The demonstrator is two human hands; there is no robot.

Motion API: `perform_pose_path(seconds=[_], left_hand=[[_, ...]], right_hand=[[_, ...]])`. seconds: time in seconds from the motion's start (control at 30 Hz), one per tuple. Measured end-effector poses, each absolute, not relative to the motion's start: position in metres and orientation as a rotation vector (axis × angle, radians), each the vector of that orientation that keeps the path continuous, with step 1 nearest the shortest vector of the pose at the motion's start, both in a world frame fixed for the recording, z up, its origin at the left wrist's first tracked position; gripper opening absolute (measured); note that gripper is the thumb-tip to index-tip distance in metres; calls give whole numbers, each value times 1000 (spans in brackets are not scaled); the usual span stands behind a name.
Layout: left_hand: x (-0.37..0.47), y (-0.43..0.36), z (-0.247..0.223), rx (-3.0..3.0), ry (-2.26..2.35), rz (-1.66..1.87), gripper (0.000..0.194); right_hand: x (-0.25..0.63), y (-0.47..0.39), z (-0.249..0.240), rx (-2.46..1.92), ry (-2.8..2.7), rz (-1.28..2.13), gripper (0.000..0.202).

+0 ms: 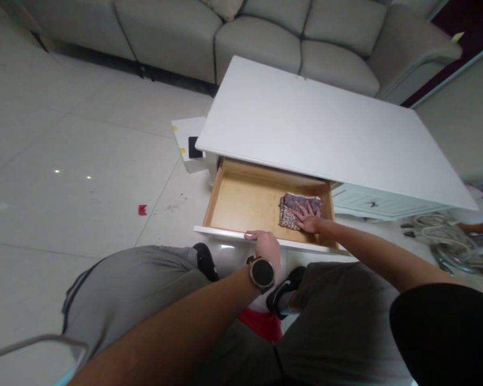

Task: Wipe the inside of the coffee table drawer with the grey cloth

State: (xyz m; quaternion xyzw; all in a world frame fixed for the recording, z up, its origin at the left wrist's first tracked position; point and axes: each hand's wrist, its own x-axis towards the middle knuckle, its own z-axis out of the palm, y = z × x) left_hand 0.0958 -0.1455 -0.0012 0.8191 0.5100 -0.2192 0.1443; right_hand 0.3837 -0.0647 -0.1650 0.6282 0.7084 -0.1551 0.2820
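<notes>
A wooden drawer [245, 198] with a white front is pulled out of a white table. My left hand [266, 244], with a watch on its wrist, has its fingers hooked over the top edge of the drawer front. Inside the drawer, at its right end, lies a folded patterned cloth [288, 214] in purple-grey and pale tones. My right hand [309, 221] rests on this cloth with fingers spread flat, covering part of its right side.
The white table [334, 128] stands before a grey sofa [261, 45]. A white box [185, 140] with a dark panel sits on the floor at its left end. A red scrap [142, 209] lies on the tiles. Coiled hoses or cables [446, 233] are at the right.
</notes>
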Motion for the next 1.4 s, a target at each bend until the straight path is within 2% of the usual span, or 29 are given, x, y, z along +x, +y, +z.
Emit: perform_pose_path(seconds=[0.27,0.43,0.7,0.9,1.07,1.4], left_hand=[[98,-144,-2,2432,1441,-752,49],[97,-146,-5,2451,1444,-769,49],[101,-148,-14,2319,1583,-577,43],[100,-148,-14,2341,1526,-689,48],[99,-149,-14,2229,1579,-502,49],[104,-144,-18,2259,1544,-623,51]], right_hand=[[375,-110,-163,1646,1888,-561,70],[370,-105,-159,1671,1872,-611,72],[356,-103,-157,1696,1840,-632,76],[334,-94,-156,1657,1841,-649,74],[309,-84,-149,1643,1814,-683,73],[256,-68,-145,1612,1859,-735,76]])
